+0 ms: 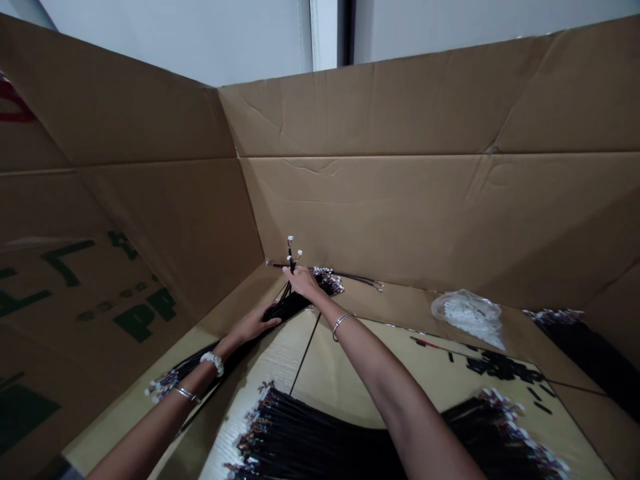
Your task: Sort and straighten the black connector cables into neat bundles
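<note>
Inside a large cardboard box (400, 220): a thick heap of black wire harnesses (320, 440) at the bottom, a clear plastic bag of white connectors (467, 318) near the far wall, another black bundle (565, 353) in the right corner, and short black pieces (500, 365) scattered nearby. Gripped in both hands near the far corner, one black wire bundle (285, 307), its long axis slanting from lower left toward that corner, white connector ends (291, 252) pointing upward just beyond the right hand (303, 281). Right fingers (295, 272) curled closely around the wires; left hand (257, 325) lower along the bundle, its fingers (267, 323) pressed together over it.
</note>
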Demonstrator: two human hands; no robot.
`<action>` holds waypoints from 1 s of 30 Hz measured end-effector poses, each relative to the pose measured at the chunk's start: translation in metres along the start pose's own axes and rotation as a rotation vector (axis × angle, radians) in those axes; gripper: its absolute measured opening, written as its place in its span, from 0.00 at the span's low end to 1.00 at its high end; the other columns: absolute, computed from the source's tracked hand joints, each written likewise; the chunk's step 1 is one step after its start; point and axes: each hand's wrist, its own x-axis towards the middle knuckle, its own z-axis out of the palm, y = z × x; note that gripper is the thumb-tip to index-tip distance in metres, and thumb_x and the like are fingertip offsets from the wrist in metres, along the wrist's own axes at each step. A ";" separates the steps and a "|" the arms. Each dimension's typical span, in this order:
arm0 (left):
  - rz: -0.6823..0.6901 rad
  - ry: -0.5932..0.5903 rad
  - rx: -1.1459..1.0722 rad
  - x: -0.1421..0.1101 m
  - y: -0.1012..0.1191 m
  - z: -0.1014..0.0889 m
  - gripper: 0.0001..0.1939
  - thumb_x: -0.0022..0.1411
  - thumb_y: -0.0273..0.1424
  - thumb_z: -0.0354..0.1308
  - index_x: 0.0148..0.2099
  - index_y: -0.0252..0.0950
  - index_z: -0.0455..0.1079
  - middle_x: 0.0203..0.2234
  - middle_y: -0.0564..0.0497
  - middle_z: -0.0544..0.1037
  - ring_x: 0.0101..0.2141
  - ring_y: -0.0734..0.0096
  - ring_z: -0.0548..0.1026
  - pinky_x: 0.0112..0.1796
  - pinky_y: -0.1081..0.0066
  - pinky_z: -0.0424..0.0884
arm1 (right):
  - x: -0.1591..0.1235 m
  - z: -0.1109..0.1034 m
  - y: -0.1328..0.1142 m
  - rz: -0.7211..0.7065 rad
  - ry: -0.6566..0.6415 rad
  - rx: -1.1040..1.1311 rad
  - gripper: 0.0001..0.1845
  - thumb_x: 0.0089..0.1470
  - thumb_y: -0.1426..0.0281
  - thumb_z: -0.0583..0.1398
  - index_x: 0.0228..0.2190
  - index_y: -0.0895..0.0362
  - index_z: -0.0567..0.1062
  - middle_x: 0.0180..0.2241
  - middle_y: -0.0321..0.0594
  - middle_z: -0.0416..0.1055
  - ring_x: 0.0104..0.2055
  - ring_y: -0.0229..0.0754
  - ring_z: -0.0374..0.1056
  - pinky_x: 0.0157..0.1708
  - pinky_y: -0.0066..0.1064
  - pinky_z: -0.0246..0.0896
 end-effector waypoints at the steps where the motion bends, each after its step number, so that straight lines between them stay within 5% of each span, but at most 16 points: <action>1: -0.001 0.000 0.010 -0.002 0.000 0.001 0.34 0.52 0.50 0.59 0.57 0.37 0.68 0.56 0.41 0.72 0.55 0.48 0.70 0.56 0.56 0.63 | 0.003 -0.002 0.001 -0.007 -0.003 -0.008 0.21 0.63 0.63 0.53 0.24 0.58 0.76 0.30 0.42 0.75 0.39 0.43 0.69 0.43 0.27 0.58; 11: 0.011 0.019 0.117 -0.015 0.016 0.003 0.30 0.60 0.47 0.53 0.61 0.41 0.60 0.56 0.43 0.71 0.55 0.52 0.70 0.53 0.58 0.64 | 0.023 -0.026 0.030 0.027 0.003 0.081 0.24 0.62 0.65 0.54 0.17 0.58 0.72 0.12 0.34 0.63 0.25 0.40 0.67 0.37 0.27 0.59; 19: -0.004 0.016 0.158 -0.015 0.019 0.005 0.28 0.60 0.45 0.53 0.59 0.38 0.60 0.55 0.40 0.71 0.54 0.51 0.70 0.52 0.58 0.65 | 0.015 -0.020 0.059 0.160 -0.016 0.262 0.21 0.62 0.65 0.54 0.18 0.58 0.69 0.12 0.33 0.65 0.14 0.33 0.58 0.22 0.24 0.57; 30: 0.007 0.044 0.165 -0.021 0.028 0.006 0.24 0.62 0.47 0.49 0.55 0.38 0.64 0.55 0.42 0.72 0.54 0.51 0.70 0.53 0.57 0.64 | 0.012 -0.005 0.071 0.225 0.059 0.393 0.18 0.60 0.70 0.55 0.18 0.58 0.68 0.09 0.32 0.62 0.12 0.32 0.57 0.16 0.23 0.54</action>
